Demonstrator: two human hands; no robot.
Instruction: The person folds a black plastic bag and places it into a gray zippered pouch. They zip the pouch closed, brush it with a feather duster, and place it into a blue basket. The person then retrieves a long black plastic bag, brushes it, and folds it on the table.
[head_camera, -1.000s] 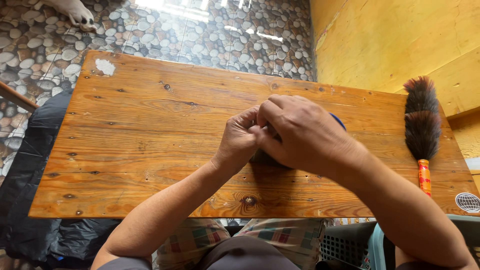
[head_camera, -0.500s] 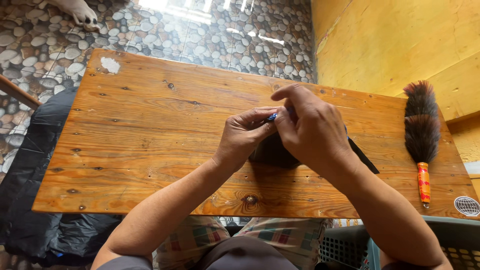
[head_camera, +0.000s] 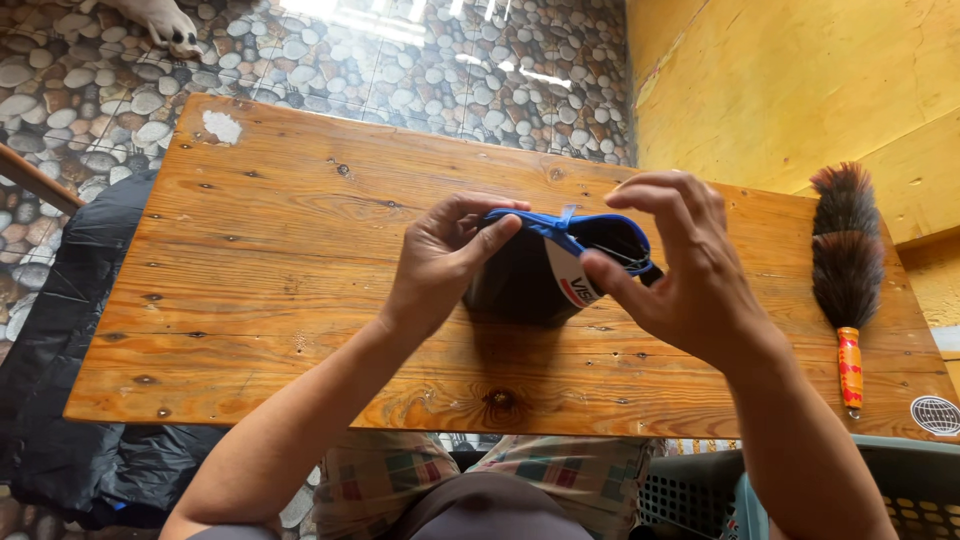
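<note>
A small black fabric pouch with a blue rim and a white label hangs just above the wooden table, held between both hands. My left hand pinches the left end of the blue rim with thumb and fingers. On the right, my right hand grips the rim with the thumb pressed near the label, the other fingers spread over the top. The pouch mouth is pulled open and faces up.
A feather duster with an orange handle lies along the table's right edge. A round sticker marks the near right corner. Black plastic sheeting sits left of the table, a yellow wall at right, plastic baskets below.
My hands were cupped tightly together over the pouch a second ago. They have since drawn apart and lifted, stretching the blue rim so the pouch and its label show.
</note>
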